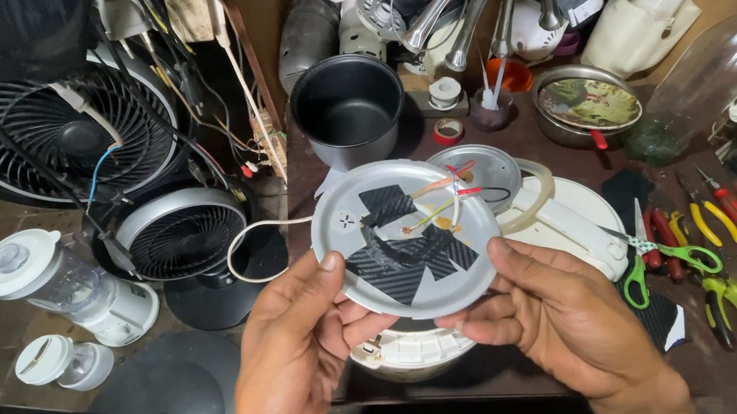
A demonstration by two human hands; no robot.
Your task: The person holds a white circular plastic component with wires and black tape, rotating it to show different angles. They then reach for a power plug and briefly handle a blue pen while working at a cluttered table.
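Note:
Both of my hands hold up a round grey metal plate (pixel 362 227) above the workbench. Strips of black tape (pixel 400 256) are stuck across its face, and thin red, yellow and white wires (pixel 445 196) run over its upper right part. My left hand (pixel 297 344) grips the plate's lower left rim, thumb on the face. My right hand (pixel 539 308) pinches the lower right rim. A white cable (pixel 244 255) loops off the plate's left side. Below the plate sits a white round appliance body (pixel 414 346).
A black pot (pixel 349 108) stands behind on the dark workbench (pixel 510 371). Green-handled scissors (pixel 649 258), pliers (pixel 728 299) and screwdrivers (pixel 723 203) lie at right. A lidded metal pan (pixel 587 106) and clear bottle (pixel 709 78) sit further back. Fans (pixel 60 127) and a white blender (pixel 59 287) crowd the floor left.

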